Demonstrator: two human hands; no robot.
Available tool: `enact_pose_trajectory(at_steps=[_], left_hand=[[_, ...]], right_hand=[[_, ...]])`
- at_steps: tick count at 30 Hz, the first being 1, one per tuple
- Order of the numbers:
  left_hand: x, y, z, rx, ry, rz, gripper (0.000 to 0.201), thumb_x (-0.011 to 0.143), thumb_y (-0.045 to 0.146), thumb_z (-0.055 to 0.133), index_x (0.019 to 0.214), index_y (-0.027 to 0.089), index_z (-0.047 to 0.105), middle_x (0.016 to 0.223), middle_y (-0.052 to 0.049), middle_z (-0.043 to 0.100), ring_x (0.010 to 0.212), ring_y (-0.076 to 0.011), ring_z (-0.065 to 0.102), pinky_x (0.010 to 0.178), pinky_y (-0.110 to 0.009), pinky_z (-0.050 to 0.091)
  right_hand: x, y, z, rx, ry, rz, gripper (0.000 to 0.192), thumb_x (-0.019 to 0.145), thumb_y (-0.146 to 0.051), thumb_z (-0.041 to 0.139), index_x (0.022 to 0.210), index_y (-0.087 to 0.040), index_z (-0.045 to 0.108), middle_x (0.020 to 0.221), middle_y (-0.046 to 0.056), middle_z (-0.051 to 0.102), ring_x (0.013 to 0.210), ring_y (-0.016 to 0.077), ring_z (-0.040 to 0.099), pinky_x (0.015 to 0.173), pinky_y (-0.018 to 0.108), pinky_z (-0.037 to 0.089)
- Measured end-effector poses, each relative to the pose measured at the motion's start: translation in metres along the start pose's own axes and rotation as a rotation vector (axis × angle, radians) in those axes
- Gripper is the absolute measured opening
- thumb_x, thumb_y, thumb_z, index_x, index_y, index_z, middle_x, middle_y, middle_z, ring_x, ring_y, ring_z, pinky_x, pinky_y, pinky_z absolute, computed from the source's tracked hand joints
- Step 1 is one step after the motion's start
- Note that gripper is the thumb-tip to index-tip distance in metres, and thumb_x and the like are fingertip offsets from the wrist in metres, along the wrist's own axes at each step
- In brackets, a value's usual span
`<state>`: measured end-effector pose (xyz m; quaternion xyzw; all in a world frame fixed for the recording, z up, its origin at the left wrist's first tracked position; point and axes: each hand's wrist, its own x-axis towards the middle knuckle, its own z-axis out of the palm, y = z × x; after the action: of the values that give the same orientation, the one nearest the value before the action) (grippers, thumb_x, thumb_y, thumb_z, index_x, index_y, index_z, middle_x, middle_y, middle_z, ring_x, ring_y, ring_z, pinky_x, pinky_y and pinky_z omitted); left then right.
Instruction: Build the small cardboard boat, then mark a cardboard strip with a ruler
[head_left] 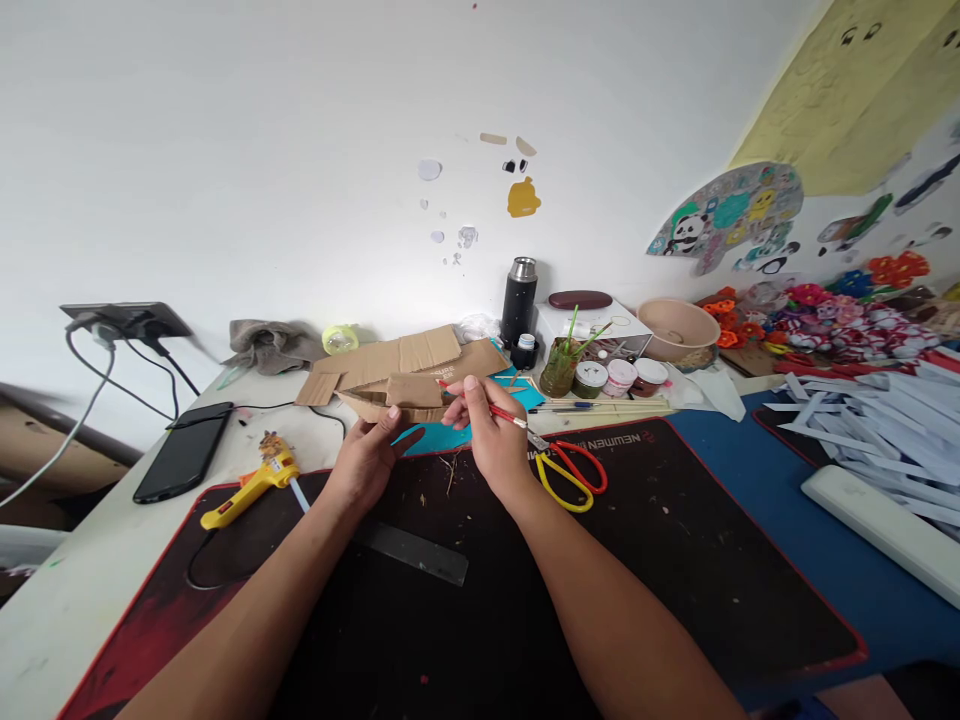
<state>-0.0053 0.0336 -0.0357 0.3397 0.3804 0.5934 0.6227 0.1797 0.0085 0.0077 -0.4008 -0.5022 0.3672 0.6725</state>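
Left hand (pixel 367 455) up at the far edge of the black mat (pixel 675 560), grip closed on a small folded cardboard piece (pixel 409 395), thumb on the near side, fingers under. Right hand (pixel 491 435) just beside it, grip closed on a thin red pencil (pixel 504 414), held like for drawing, tip at the right end of the cardboard. Cardboard held a little above the counter (pixel 82 590), not lying flat, over a blue sheet (pixel 442 437). More cardboard scraps (pixel 405 357) lying flat behind it. Red and yellow scissors (pixel 571 470) on the mat, just right of the right wrist. Grey ruler (pixel 409 548) on the mat, partly under the left arm. Yellow glue gun (pixel 251 485) at the mat's left corner, cord trailing on the mat near the left arm. Black phone (pixel 184 452) farther left. Little jars (pixel 619 376) and a cup with green sticks (pixel 559 368) just past the right hand, a black flask (pixel 519 300) behind those. What could go wrong: a wobbly line or a poke through, since the cardboard hangs in the air with nothing hard under it. A slip of the left thumb, and the piece could tip or drop. A wide swing of the right elbow could bump the scissors. A long reach could knock the jars or the cup. A pull of the left arm could catch the glue gun cord.
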Motion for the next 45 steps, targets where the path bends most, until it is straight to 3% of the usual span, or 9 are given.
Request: enact_pose_trajectory(at_steps=[8, 26, 38, 45], left_hand=[[-0.0005, 0.0002, 0.0011, -0.029, 0.009, -0.004, 0.058, 0.07, 0.047, 0.109, 0.114, 0.024, 0.077, 0.129, -0.007, 0.081, 0.114, -0.0302, 0.077, 0.109, -0.054, 0.062], [-0.0004, 0.0016, 0.0019, -0.03, 0.029, 0.015, 0.056, 0.07, 0.049, 0.109, 0.109, 0.024, 0.077, 0.126, -0.007, 0.08, 0.118, -0.0304, 0.074, 0.11, -0.054, 0.061], [0.0012, 0.0005, -0.0013, -0.019, 0.031, 0.057, 0.055, 0.075, 0.047, 0.106, 0.118, 0.026, 0.078, 0.127, -0.007, 0.082, 0.122, -0.0321, 0.075, 0.111, -0.055, 0.06], [-0.001, 0.0028, 0.002, -0.018, 0.026, 0.044, 0.053, 0.072, 0.047, 0.107, 0.111, 0.025, 0.078, 0.126, -0.006, 0.081, 0.118, -0.0301, 0.074, 0.111, -0.054, 0.06]], right_hand=[[0.001, -0.0019, -0.0007, 0.002, 0.022, 0.004, 0.058, 0.108, -0.076, 0.06, 0.096, -0.022, 0.079, 0.069, 0.003, 0.076, 0.065, 0.0193, 0.077, 0.061, 0.029, 0.061], [0.0006, -0.001, -0.0005, -0.023, 0.018, 0.013, 0.062, 0.107, -0.08, 0.059, 0.097, -0.023, 0.08, 0.069, 0.003, 0.077, 0.064, 0.0196, 0.077, 0.061, 0.03, 0.061], [0.0008, -0.0022, -0.0016, -0.045, 0.012, 0.022, 0.062, 0.107, -0.08, 0.059, 0.096, -0.023, 0.08, 0.069, 0.003, 0.077, 0.065, 0.0204, 0.077, 0.063, 0.031, 0.062], [0.0006, -0.0014, -0.0013, -0.026, 0.01, 0.03, 0.061, 0.107, -0.079, 0.061, 0.097, -0.022, 0.08, 0.069, 0.003, 0.077, 0.065, 0.0196, 0.076, 0.062, 0.03, 0.061]])
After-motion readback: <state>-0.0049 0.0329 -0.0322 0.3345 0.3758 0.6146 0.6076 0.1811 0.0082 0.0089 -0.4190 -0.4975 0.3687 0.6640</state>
